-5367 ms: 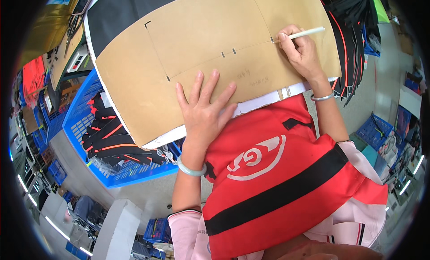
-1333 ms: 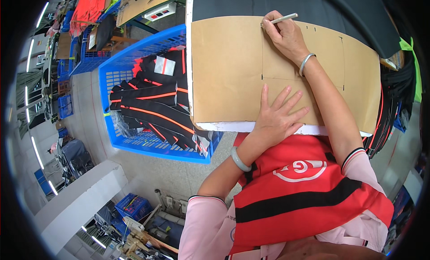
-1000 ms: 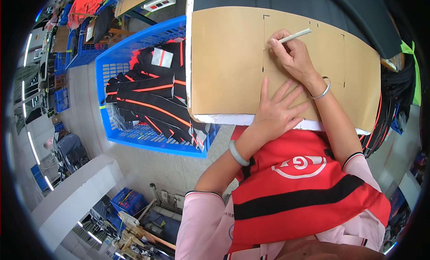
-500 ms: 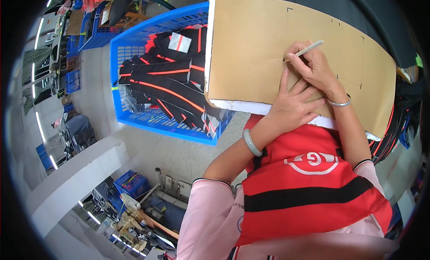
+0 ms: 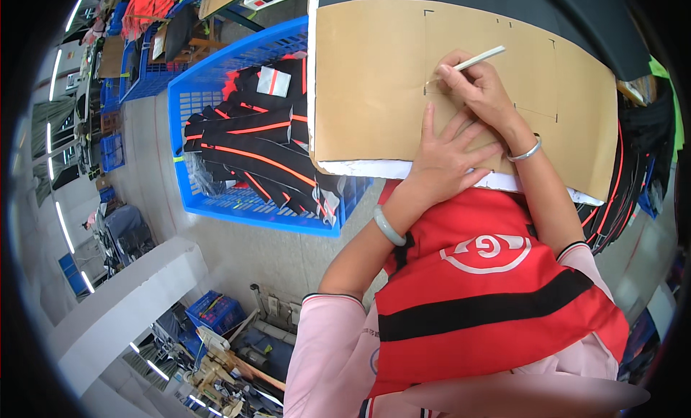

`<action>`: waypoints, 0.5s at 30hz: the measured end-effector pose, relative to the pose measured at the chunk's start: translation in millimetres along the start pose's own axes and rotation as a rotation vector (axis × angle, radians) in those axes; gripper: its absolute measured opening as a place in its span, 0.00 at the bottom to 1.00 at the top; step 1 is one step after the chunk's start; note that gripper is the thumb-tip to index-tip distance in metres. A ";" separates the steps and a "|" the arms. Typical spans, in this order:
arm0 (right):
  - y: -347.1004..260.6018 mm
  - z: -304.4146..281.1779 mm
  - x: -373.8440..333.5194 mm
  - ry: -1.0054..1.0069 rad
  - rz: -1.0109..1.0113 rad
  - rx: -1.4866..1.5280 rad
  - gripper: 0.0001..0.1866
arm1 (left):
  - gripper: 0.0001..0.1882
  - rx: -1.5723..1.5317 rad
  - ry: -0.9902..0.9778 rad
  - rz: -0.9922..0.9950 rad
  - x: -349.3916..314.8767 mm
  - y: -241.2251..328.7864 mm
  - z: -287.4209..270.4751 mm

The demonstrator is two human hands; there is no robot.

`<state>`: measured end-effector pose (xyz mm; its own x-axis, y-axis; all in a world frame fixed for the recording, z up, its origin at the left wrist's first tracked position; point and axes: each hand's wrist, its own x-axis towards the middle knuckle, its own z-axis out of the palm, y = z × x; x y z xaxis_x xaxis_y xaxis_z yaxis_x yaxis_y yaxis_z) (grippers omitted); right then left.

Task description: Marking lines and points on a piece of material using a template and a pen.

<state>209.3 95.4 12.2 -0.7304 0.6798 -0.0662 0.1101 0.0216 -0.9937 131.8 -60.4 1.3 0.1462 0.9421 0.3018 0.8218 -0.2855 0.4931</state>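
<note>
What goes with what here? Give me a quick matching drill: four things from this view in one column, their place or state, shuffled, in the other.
1. white marking stick
2. left hand
3. blue crate
4. metal bangle

A. on the right wrist
B. pressed flat on the brown cardboard template
C. pinched in the right hand
D. holds black garments with orange stripes

Pairs: 1-C, 2-B, 3-D, 4-A

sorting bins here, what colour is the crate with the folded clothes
Blue crate, best seen in the head view.
</note>
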 end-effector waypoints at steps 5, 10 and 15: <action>17.5 -28.8 -17.4 0.187 -0.209 0.194 0.15 | 0.27 0.012 -0.024 -0.004 2.8 -1.0 -2.2; 25.7 -88.7 -71.9 0.443 -0.090 0.329 0.14 | 0.28 0.018 -0.060 -0.001 4.0 0.5 -8.2; 21.0 -142.4 -155.1 0.675 -0.073 0.261 0.14 | 0.26 0.004 -0.101 0.037 8.5 1.0 -13.6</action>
<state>420.9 94.9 14.5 -0.1458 0.9892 -0.0125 -0.1491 -0.0345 -0.9882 126.4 -55.1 15.4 0.2307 0.9441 0.2356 0.8171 -0.3195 0.4799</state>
